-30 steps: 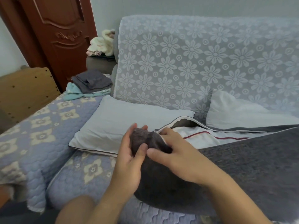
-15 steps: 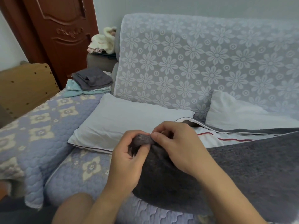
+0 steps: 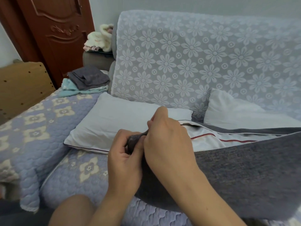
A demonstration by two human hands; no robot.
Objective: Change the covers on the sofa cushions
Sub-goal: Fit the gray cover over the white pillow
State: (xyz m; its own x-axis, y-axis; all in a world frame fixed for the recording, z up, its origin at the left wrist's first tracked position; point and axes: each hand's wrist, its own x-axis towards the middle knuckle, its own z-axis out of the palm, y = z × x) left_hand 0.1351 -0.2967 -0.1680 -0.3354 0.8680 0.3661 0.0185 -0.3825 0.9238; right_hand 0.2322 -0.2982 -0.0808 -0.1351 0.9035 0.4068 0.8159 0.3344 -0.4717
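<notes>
1. On the sofa seat (image 3: 78, 170), the grey cover (image 3: 244, 173) lies across a white cushion (image 3: 205, 141).
2. Left hand (image 3: 125, 159) pinches the cover's corner.
3. Right hand (image 3: 166, 141) grips the same corner from above.

A dark red-brown carved wooden door (image 3: 53, 38) stands at the back left beside a pale grey wall (image 3: 179, 4). A light wooden board with small holes (image 3: 22, 85) leans at the left. A lace-draped grey sofa back (image 3: 203, 59) fills the middle, lit softly and evenly.
</notes>
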